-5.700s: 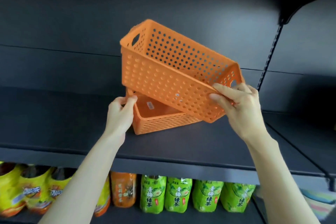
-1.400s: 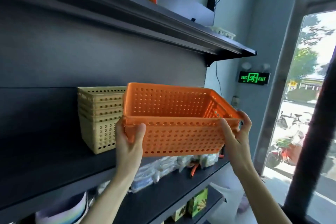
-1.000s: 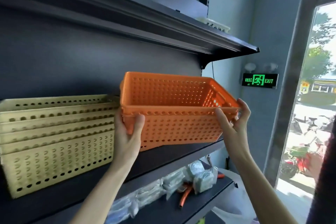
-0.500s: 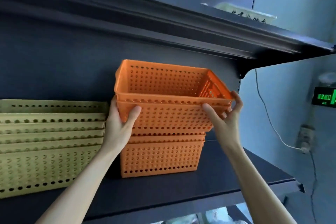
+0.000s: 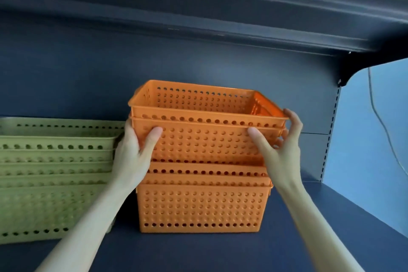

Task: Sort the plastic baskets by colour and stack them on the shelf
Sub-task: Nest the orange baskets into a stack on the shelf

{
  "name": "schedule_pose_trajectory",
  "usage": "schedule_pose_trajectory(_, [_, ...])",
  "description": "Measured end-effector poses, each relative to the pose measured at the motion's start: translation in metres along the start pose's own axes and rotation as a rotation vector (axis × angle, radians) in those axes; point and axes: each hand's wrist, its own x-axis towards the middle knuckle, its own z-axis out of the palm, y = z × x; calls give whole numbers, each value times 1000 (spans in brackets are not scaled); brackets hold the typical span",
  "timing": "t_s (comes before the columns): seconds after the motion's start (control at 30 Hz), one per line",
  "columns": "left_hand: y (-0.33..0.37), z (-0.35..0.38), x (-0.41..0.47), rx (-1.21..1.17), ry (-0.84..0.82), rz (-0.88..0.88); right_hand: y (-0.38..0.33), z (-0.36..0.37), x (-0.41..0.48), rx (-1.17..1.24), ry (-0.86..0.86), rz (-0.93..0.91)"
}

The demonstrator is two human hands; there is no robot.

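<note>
I hold nested orange perforated baskets point(image 5: 203, 141) by their two short ends, my left hand point(image 5: 134, 150) at the left end and my right hand point(image 5: 280, 150) at the right. They sit partly sunk into a stack of orange baskets point(image 5: 201, 207) that stands on the dark shelf point(image 5: 220, 252). To the left stands a stack of several yellow-green baskets point(image 5: 50, 179), close beside the orange stack.
A second dark shelf point(image 5: 220, 17) hangs low overhead, and its bracket point(image 5: 344, 73) sits at the right. The dark back panel closes the rear. At far right are a pale blue wall and a dangling cable point(image 5: 382, 121).
I carried the orange baskets from another shelf to this one. Over the last half second they have sunk lower into the orange stack and the view has moved closer.
</note>
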Motion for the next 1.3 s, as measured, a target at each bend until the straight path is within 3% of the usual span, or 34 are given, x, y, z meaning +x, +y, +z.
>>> schedule_pose_trajectory(0.3, [1,9,-26,213,50,-129,37,-7,-12,-66,-84,87])
schedule_pose_trajectory(0.47, [3,11,-45,256,82,-151,41,-10,-18,105,-179,195])
schedule_pose_trajectory(0.8, [6,10,-53,80,23,-303,41,-7,-25,143,-202,359])
schedule_pose_trajectory(1.07, [-1,-2,-49,47,52,-301,34,10,-35,138,-139,379])
schedule_pose_trajectory(1.3, [-1,-3,-47,96,45,-303,28,13,-34,-32,-149,339])
